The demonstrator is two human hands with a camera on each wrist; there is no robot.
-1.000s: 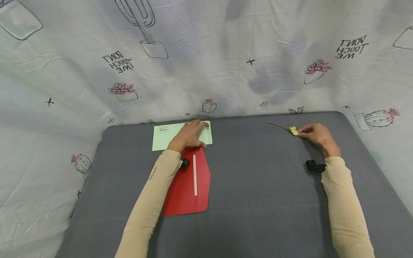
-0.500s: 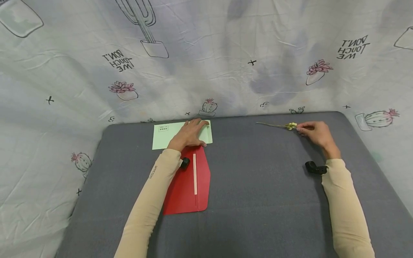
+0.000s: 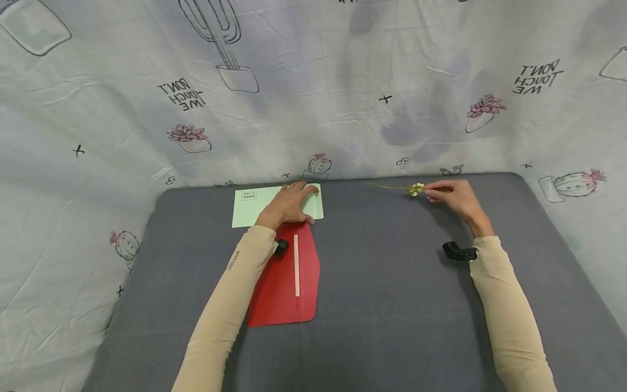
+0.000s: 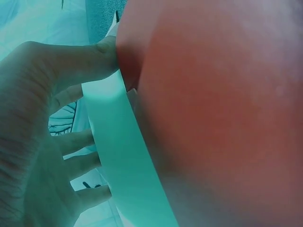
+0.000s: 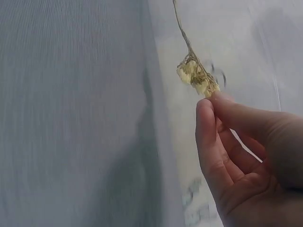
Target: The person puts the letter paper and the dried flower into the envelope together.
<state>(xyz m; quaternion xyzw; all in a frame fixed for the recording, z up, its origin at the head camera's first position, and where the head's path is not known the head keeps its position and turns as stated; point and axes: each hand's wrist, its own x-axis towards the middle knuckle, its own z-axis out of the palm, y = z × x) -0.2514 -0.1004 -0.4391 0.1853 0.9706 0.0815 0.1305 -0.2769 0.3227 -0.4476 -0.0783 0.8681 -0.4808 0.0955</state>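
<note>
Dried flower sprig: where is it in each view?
Head: dried flower sprig at the far right-centre of the grey mat, pinched by the right hand, stem pointing left.
Left wrist: not in it; only the left hand on the green envelope.
Right wrist: upper centre, at the fingertips.
Shared landmark: the right hand's pinch.
</note>
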